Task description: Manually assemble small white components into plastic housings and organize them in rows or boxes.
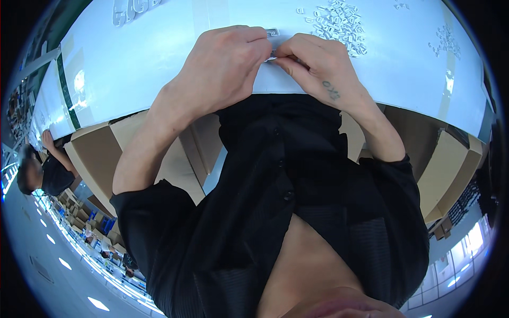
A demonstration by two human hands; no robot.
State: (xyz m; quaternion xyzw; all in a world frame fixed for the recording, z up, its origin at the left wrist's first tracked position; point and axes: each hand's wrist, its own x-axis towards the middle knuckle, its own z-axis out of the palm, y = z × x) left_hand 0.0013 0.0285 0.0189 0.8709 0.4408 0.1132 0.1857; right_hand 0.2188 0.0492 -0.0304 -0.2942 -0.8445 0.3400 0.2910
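Observation:
My left hand [225, 66] and my right hand [321, 62] meet over the white table, fingers closed in a pinch. Between them is a small oblong grey metal piece [272, 33], its far end showing past my left fingers with a round mark or hole on it. My left fingers grip this piece, and their tips mostly cover it. The right thumb and forefinger pinch close to its near end; whatever sits in them is too small and hidden to name. Just beyond my right hand lies a loose pile of small silvery D-shaped parts [339, 26].
A smaller heap of tiny parts [446, 42] lies at the far right of the white table [138, 63]. Larger clear loop-shaped pieces [127, 11] lie at the far left. Open cardboard boxes [98, 153] stand below the table edge. At left, another person [55, 172] works nearby.

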